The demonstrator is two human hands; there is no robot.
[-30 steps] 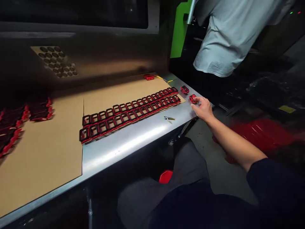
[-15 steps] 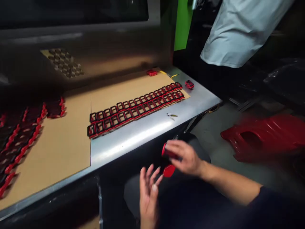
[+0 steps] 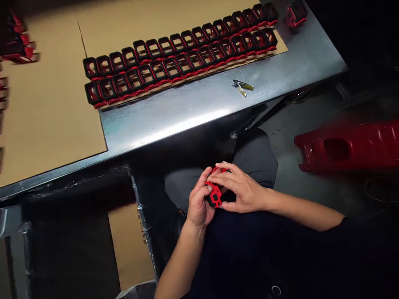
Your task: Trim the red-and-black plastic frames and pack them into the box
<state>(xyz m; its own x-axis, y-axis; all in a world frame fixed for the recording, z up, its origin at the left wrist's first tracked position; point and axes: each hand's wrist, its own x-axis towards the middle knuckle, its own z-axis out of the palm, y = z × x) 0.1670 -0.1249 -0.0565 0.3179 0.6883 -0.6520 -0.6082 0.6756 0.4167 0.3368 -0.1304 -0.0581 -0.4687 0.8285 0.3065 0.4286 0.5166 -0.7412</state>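
Above my lap, my left hand (image 3: 201,201) and my right hand (image 3: 241,189) both grip a small red and black plastic frame (image 3: 215,195). The left thumb presses on its near face, while the right fingers curl over its far side and the right thumb touches the lower edge. Fingers cover part of the piece. On the table, two long rows of similar red and black frames (image 3: 171,68) stand side by side. One more red and black piece (image 3: 296,14) lies apart at the far right. Small nail clippers (image 3: 243,86) lie near the table's front edge.
The metal table (image 3: 187,112) carries cardboard sheets (image 3: 52,108), with more red and black pieces (image 3: 18,41) at the left. A large glossy red part (image 3: 352,145) is on the right. Below the table at left sits a plastic-lined container with a cardboard flap (image 3: 132,245).
My left hand, spread open before, has closed on the piece beside my right hand. Both hands have come together. The view has tilted down, so the table appears higher and nearer.
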